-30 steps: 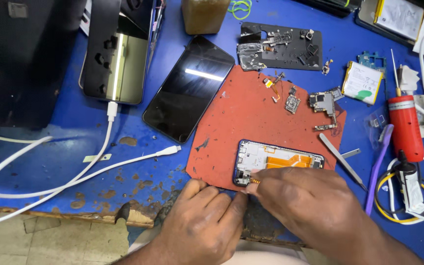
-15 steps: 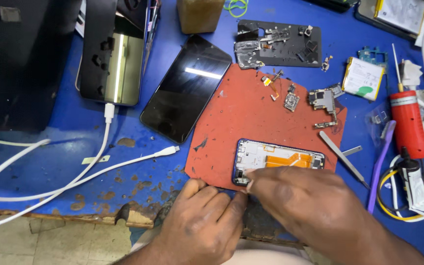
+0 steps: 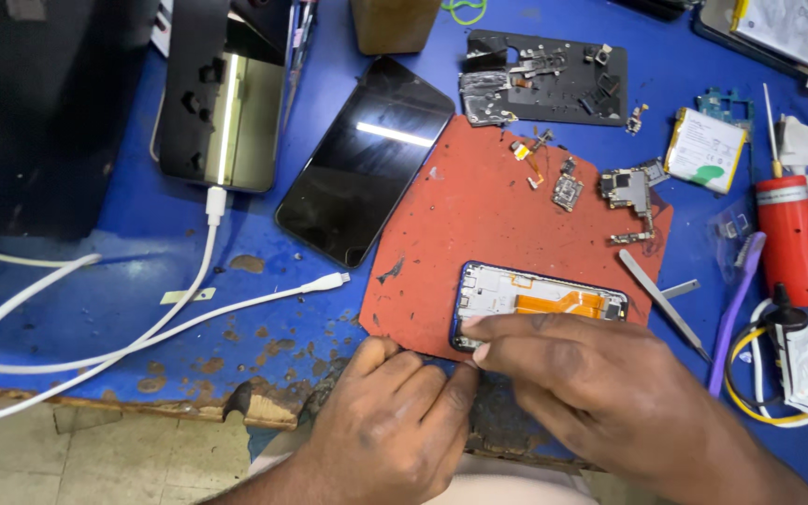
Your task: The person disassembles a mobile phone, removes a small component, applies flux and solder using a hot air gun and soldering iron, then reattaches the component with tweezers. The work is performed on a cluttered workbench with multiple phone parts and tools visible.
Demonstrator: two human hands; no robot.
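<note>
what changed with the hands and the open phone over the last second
Very little. The right hand still presses its fingertips on the near left corner of the opened phone frame, and the left hand stays beside it at the edge of the red mat. Nothing was picked up or let go. The black phone, tweezers and red screwdriver lie where they were; only the camera shifted slightly.
</note>
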